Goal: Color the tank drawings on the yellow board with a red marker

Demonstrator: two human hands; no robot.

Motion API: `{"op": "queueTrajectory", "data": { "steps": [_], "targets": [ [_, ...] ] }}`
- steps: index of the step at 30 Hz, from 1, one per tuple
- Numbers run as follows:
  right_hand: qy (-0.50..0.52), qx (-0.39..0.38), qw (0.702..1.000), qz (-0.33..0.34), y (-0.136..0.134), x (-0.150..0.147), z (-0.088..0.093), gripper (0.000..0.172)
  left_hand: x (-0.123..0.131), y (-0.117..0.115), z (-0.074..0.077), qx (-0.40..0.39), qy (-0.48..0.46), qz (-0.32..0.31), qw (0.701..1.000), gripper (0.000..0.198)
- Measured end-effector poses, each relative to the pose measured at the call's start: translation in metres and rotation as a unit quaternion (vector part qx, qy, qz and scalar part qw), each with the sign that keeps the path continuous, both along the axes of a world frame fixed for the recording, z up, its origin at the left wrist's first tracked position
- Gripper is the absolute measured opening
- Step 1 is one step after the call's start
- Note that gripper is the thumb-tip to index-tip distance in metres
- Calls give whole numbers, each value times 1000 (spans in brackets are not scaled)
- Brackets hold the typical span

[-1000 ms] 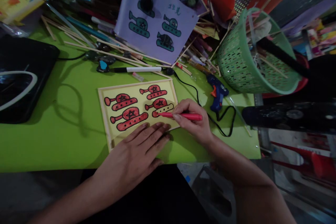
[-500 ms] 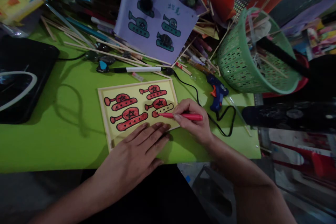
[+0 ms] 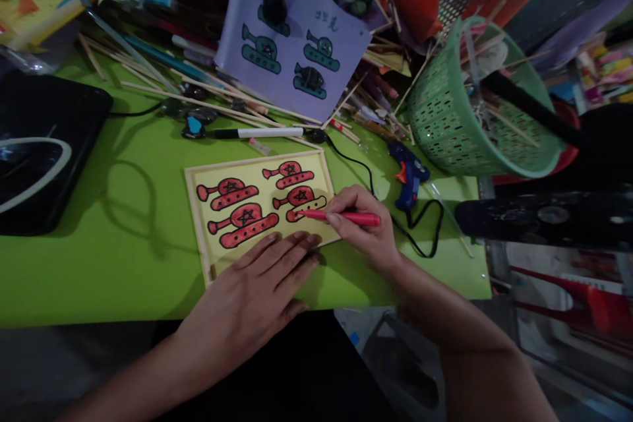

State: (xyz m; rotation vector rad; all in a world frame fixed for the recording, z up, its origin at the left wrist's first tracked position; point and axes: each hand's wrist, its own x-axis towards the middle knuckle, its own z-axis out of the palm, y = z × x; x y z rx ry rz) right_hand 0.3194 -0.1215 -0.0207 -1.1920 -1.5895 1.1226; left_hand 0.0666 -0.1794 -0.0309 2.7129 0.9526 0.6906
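Observation:
A yellow card (image 3: pixel 316 175) edged with thin wooden strips lies on the green table (image 3: pixel 123 264). Several tank drawings with black outlines and stars cover it, coloured mostly red. On the lower right tank (image 3: pixel 301 196), the track is red at its left end and yellow across the rest. My right hand (image 3: pixel 363 227) pinches a red felt-tip pen (image 3: pixel 359 217), whose tip rests on that track. My left hand (image 3: pixel 270 277) lies flat with fingers stretched out over the card's lower edge, hiding part of it.
Behind the card lie a black-and-white marker (image 3: pixel 262 133) and several wooden sticks (image 3: pixel 208 100). A purple sheet (image 3: pixel 291 46) with green tanks leans at the back. To the right are a blue glue gun (image 3: pixel 409 175) with its cord and a green basket (image 3: pixel 445 112). A black device (image 3: pixel 44 151) sits left.
The pen tip has shifted very slightly right along the track, and a little more of it looks red. My left hand stays in place on the card.

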Motion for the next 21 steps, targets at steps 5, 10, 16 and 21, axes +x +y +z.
{"op": "queueTrajectory", "data": {
  "steps": [5, 10, 16, 21],
  "targets": [
    [-10, -11, 1000, 4, 1, -1, 1, 23, 0, -1, 1, -3, 1, 1, 1000, 47],
    [-10, 3, 1000, -3, 0, -2, -1, 21, 0, -1, 1, 0, -2, 4, 1000, 47],
    [-6, 18, 1000, 6, 0, -3, 1, 16, 0, -2, -1, -7, -6, 8, 1000, 48],
    [-22, 32, 999, 8, 0, -3, 0, 15, 1, -3, -1, -1, -1, 10, 1000, 47]
  ]
}}
